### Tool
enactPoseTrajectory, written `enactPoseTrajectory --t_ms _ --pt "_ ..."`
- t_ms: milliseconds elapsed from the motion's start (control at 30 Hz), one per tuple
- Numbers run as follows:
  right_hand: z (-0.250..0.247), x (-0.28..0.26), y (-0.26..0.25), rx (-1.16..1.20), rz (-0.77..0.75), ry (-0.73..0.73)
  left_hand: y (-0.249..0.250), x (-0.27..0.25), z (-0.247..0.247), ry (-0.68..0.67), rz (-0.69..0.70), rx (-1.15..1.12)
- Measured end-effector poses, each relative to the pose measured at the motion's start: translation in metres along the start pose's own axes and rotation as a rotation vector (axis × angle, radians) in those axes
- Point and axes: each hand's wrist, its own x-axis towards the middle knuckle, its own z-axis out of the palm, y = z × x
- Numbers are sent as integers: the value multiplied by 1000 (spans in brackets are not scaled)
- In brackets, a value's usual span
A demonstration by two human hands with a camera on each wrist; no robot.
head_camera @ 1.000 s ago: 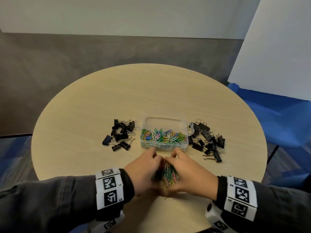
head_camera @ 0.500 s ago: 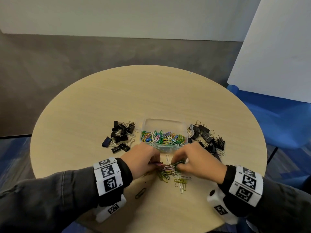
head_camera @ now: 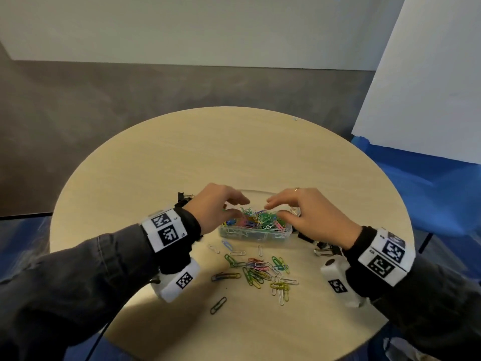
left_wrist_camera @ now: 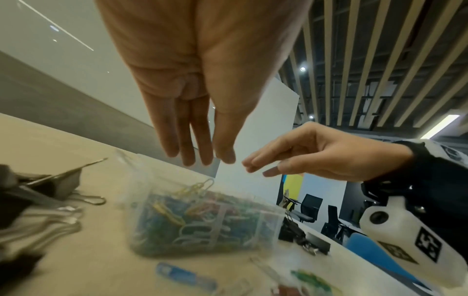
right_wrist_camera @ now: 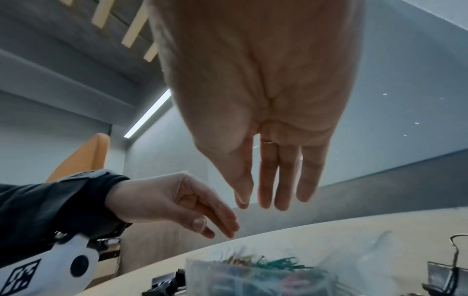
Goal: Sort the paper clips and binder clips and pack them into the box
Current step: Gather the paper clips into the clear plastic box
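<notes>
Multicoloured paper clips, black binder clips, beige table.

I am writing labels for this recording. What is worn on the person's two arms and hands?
Both arms wear dark grey sleeves with black cuffs. Each wrist carries a white band printed with black square markers and a white camera housing beneath. The right hand wears a ring.

left hand: fingers straight, empty, palm down | right hand: same, fingertips near left's

Left hand – fingers straight above clip-filled box – right hand near.
</notes>
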Motion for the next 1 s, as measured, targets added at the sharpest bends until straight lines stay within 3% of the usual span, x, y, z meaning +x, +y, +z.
enactPoseTrajectory --t_ms 100,167,333,433,667,1000 --pt "5 -23 0 -57 -76 -38 -10 -20 3 78 82 10" --pt "13 -43 0 -59 -39 -140 -14 -41 6 50 121 25" --pt "30 -74 9 -152 242 -448 -28 -83 23 -306 -61 168" --pt "42 -68 3 -149 209 -438 -26 -85 39 -355 -105 273" --pt "62 -36 -15 -42 123 -320 -3 -56 64 -265 -20 50" --pt "66 -31 -15 -87 -30 -276 11 -42 63 -221 60 207"
